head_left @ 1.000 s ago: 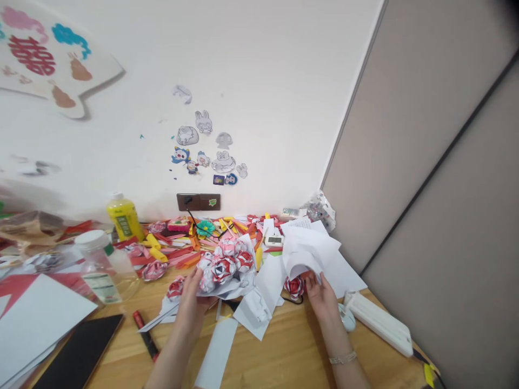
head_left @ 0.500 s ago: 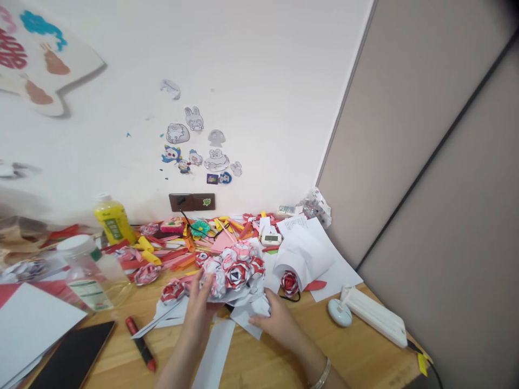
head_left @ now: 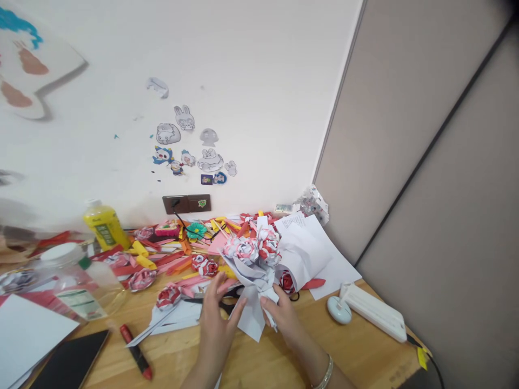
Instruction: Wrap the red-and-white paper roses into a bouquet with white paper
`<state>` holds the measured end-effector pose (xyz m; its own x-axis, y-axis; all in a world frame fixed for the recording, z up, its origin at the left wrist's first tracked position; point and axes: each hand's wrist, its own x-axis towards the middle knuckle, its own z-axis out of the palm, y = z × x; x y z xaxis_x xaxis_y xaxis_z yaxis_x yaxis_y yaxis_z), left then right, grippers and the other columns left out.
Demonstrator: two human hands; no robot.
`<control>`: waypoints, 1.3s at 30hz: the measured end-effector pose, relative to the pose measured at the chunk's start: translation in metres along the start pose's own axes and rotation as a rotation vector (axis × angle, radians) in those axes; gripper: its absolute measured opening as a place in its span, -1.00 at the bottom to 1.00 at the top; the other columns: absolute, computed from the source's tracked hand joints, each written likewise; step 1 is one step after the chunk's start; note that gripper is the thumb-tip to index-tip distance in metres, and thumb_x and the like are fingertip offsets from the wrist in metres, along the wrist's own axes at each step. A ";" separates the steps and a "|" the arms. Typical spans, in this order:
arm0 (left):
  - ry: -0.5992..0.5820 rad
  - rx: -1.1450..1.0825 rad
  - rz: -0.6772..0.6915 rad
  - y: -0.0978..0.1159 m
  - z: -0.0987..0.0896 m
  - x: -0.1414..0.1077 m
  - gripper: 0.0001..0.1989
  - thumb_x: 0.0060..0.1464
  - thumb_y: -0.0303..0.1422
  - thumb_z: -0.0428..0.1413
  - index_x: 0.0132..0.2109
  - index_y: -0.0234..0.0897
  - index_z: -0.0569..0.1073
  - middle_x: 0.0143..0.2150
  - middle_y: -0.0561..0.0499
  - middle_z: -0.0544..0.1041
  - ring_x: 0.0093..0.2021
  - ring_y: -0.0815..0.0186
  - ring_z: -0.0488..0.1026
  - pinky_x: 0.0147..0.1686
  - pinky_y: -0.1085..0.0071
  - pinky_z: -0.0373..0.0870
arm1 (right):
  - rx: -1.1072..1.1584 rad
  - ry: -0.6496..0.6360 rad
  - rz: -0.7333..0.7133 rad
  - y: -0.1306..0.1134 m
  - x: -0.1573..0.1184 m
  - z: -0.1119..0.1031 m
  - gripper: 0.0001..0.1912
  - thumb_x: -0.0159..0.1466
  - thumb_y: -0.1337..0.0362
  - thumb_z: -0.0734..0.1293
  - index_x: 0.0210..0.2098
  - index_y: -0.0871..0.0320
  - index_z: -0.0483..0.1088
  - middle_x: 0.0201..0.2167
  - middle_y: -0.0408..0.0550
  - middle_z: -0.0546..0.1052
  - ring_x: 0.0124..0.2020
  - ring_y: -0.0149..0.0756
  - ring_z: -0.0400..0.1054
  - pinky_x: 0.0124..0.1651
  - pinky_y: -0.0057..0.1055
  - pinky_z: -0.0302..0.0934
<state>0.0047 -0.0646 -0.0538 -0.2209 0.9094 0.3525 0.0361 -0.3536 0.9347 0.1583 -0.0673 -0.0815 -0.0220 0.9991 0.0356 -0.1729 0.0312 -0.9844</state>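
Note:
A bouquet of red, pink and white paper roses (head_left: pixel 252 249), wrapped in white paper, is tilted up over the desk. My right hand (head_left: pixel 283 312) grips its gathered paper base between thumb and fingers. To the left of the wrap, my left hand (head_left: pixel 221 308) is held with thumb and fingers apart and nothing between them. Behind that hand lie black-handled scissors (head_left: pixel 227 301), partly hidden. White paper (head_left: pixel 252 319) shows beneath the bouquet. A loose paper rose (head_left: pixel 167 296) rests left of my left hand.
A red-and-black marker (head_left: pixel 136 352), a clear jar (head_left: pixel 77 286) and a yellow bottle (head_left: pixel 106 226) stand or lie to the left. Coloured paper strips (head_left: pixel 174 265) cover the back. A rolled white paper (head_left: pixel 304 265) and white power strip (head_left: pixel 375 312) are at right.
The bouquet has tipped upright and shifted right, showing its paper wrap. My left hand has come off the flowers and opened. The view has swung slightly right.

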 end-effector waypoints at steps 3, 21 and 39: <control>-0.033 0.333 0.300 0.004 -0.011 0.003 -0.77 -0.20 -0.35 0.29 -0.27 -0.07 0.56 -0.15 -0.07 0.53 -0.05 0.08 0.38 0.06 0.21 0.16 | -0.019 -0.033 -0.020 -0.003 -0.002 0.001 -0.64 0.10 0.13 0.35 -0.16 0.17 0.33 -0.31 -0.07 0.51 -0.31 -0.27 0.37 -0.25 -0.40 0.25; -0.045 1.033 1.000 0.016 -0.025 0.014 -0.96 0.05 -0.43 0.11 -0.34 -0.27 0.46 -0.46 0.00 0.56 -0.33 0.19 0.32 -0.31 0.29 0.13 | -0.125 -0.091 -0.086 -0.009 -0.009 0.007 -0.74 0.12 0.20 0.33 -0.22 0.17 0.31 -0.30 -0.11 0.45 -0.27 -0.29 0.31 -0.22 -0.43 0.21; -0.409 0.826 0.926 0.015 -0.034 0.029 -0.85 0.13 -0.38 0.02 -0.35 -0.26 0.46 -0.48 0.03 0.55 -0.50 0.32 0.39 -0.46 0.40 0.18 | -0.108 -0.073 -0.018 0.003 -0.008 -0.003 -0.70 0.07 0.09 0.36 -0.31 0.14 0.28 -0.57 -0.27 0.31 -0.55 -0.46 0.15 -0.50 -0.54 0.10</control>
<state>-0.0343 -0.0508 -0.0307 0.5138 0.4545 0.7276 0.6306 -0.7752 0.0388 0.1611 -0.0750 -0.0855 -0.0921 0.9938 0.0618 -0.0672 0.0557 -0.9962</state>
